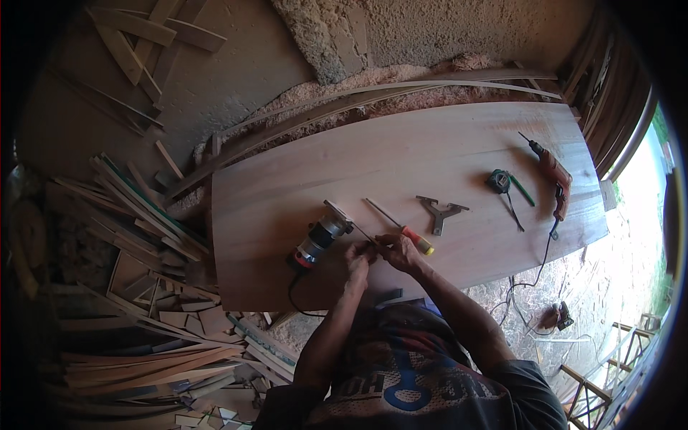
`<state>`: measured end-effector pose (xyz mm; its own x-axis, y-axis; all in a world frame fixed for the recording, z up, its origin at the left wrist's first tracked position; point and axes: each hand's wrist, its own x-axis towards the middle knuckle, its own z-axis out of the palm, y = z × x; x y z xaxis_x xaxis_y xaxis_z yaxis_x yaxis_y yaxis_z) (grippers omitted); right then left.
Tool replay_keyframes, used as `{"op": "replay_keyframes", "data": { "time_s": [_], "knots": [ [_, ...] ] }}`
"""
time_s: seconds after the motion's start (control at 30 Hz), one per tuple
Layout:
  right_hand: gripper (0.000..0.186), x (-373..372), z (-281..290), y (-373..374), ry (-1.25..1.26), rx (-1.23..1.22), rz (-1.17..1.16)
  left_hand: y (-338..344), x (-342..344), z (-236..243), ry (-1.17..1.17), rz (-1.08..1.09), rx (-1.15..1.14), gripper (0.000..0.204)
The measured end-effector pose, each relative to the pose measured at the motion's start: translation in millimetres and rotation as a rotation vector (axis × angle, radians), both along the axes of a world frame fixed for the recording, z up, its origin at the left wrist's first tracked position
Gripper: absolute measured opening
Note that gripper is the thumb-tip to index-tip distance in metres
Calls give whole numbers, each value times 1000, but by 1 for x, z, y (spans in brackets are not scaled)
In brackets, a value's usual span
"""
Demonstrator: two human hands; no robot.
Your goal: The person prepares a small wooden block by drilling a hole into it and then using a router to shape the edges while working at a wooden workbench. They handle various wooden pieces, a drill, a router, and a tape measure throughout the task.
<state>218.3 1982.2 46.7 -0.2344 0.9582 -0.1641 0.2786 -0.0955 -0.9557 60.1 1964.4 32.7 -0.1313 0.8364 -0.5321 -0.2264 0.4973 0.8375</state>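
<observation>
My left hand (pixel 358 259) and my right hand (pixel 401 252) are close together over the near part of a wooden board (pixel 287 186), fingers closed. Between them is a thin rod (pixel 364 233), its far end reaching toward the router; what else the fingers hold is too small to make out. Just left of my hands the silver and black router (pixel 319 240) lies on its side. A screwdriver (pixel 413 237) with a red and yellow handle lies right beside my right hand. Farther right rests a Y-shaped metal bracket (pixel 440 215).
On the board's right side are a tape measure (pixel 497 180), a green pencil (pixel 522 190) and a corded drill (pixel 553 178). Its cord drops over the near edge. Wood strips and offcuts (pixel 172 344) pile up at the left. Long strips (pixel 401 89) lie beyond the far edge.
</observation>
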Motion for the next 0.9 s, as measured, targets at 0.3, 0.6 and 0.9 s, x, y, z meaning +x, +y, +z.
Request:
{"op": "replay_keyframes", "data": {
  "time_s": [0.3,0.6,0.9],
  "knots": [
    [33,-3,0,-4,20,-4,-34,7,-5,7,-263,147,-226,17],
    [32,-2,14,-3,-26,-37,-35,7,-2,3,-187,88,-56,25],
    [35,-1,0,-2,10,-5,-40,2,0,9,-141,46,-27,19]
  ]
}}
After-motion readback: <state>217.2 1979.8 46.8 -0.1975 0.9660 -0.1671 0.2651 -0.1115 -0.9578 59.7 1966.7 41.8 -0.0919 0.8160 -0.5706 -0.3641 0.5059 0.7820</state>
